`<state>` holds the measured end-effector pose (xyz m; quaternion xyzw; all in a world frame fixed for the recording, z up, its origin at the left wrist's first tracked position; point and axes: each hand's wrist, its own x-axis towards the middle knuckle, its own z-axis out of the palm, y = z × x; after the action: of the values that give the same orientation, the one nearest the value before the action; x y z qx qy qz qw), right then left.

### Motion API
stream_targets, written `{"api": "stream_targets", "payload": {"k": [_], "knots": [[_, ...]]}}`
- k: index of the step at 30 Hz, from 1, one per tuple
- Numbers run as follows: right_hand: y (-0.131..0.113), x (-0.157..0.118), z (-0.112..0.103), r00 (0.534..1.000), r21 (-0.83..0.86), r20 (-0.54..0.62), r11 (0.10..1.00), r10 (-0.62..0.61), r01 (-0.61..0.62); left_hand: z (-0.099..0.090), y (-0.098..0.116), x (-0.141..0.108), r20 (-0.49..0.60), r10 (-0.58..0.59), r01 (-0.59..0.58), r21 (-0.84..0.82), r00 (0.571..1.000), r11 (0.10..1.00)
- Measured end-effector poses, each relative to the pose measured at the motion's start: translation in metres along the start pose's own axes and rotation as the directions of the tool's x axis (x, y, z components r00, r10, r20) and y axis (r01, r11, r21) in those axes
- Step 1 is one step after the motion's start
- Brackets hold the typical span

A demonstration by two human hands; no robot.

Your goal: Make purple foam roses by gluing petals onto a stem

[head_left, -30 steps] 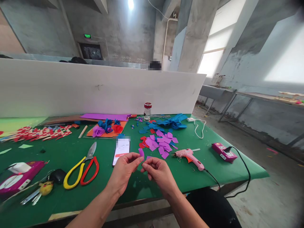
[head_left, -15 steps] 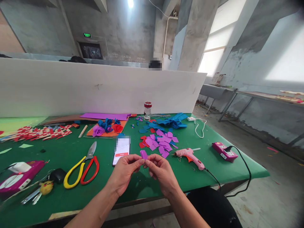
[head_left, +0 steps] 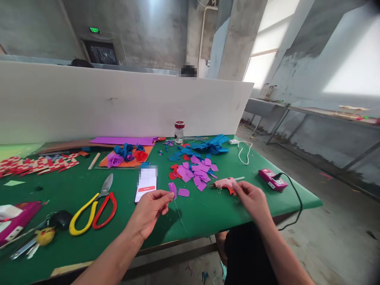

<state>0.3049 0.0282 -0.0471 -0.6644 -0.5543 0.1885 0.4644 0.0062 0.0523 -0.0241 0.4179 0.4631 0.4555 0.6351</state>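
Note:
Between the thumb and fingers of my left hand is a small purple paper petal, held upright, with a thin strand trailing below it. A flat purple piece lies on the green table just right of it. My right hand is closed around the handle of the pink glue gun, whose nozzle points left. Purple cut pieces lie in a pile behind, beside red ones. A phone rests behind my left hand.
Scissors, keys with a yellow charm and paper flowers lie left. A lidded jar stands by the white board. A power strip with a black cable sits right.
My right hand has left the petal and moved right onto the glue gun. My left hand still holds the petal. A flat purple piece now shows beside it. The view has shifted slightly.

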Motion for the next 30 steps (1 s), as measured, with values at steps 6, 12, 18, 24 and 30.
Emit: {"api": "stream_targets", "payload": {"k": [6, 12, 18, 24, 30], "knots": [[0.072, 0.033, -0.043, 0.998, -0.488, -0.054, 0.873, -0.016, -0.013, -0.002, -0.002, 0.004, -0.001, -0.002, 0.002, 0.035, 1.0, 0.999], [0.065, 0.046, -0.031, 0.976, -0.34, 0.21, 0.94, 0.065, 0.01, -0.001, -0.003, 0.003, -0.007, -0.017, 0.018, 0.046, 1.0, 0.999], [0.058, 0.045, -0.014, 0.956, -0.402, 0.293, 0.907, -0.006, 0.128, 0.0, 0.0, 0.001, -0.015, -0.019, 0.02, 0.043, 1.0, 0.999], [0.049, 0.039, -0.022, 0.967, -0.207, 0.247, 0.972, -0.054, 0.107, 0.0, 0.001, 0.001, -0.045, -0.018, 0.018, 0.018, 0.999, 1.0], [-0.014, 0.015, -0.022, 0.954, 0.223, 0.291, 0.975, -0.064, -0.003, -0.001, -0.002, 0.004, -0.067, -0.002, 0.004, 0.017, 0.998, 1.0]]}}
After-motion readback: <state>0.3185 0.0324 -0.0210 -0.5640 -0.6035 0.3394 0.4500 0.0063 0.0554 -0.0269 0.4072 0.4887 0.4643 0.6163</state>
